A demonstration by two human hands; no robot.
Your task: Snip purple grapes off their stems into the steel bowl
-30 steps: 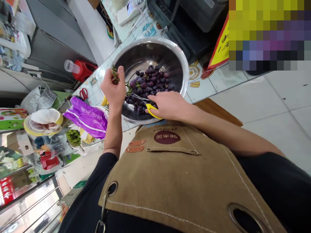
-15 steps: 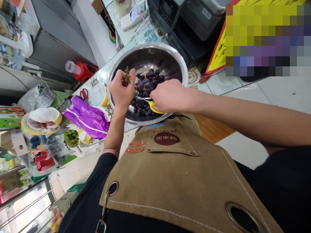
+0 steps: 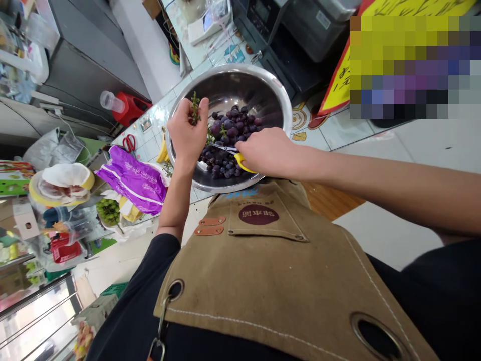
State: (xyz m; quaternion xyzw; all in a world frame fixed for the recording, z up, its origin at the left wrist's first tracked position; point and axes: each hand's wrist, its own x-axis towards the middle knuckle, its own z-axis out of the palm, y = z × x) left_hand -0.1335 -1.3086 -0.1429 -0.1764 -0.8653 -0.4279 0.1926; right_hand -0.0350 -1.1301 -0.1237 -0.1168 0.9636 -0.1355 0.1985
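Observation:
A large steel bowl holds dark purple grapes, many of them loose. My left hand is closed around a green grape stem over the bowl's left side, with purple grapes hanging beside it. In my right hand are yellow-handled scissors, held at the bowl's near right side. Their metal blades point left toward the stems under the bunch. The fingers of my right hand are wrapped round the handle and partly hidden.
Left of the bowl lie a purple bag, red-handled scissors, a banana and green grapes. A red jug stands farther back. A white scale and a dark appliance are behind the bowl.
My right hand and the scissors have moved slightly right and the blades have shifted up a little. My left hand has risen slightly, still holding the stem.

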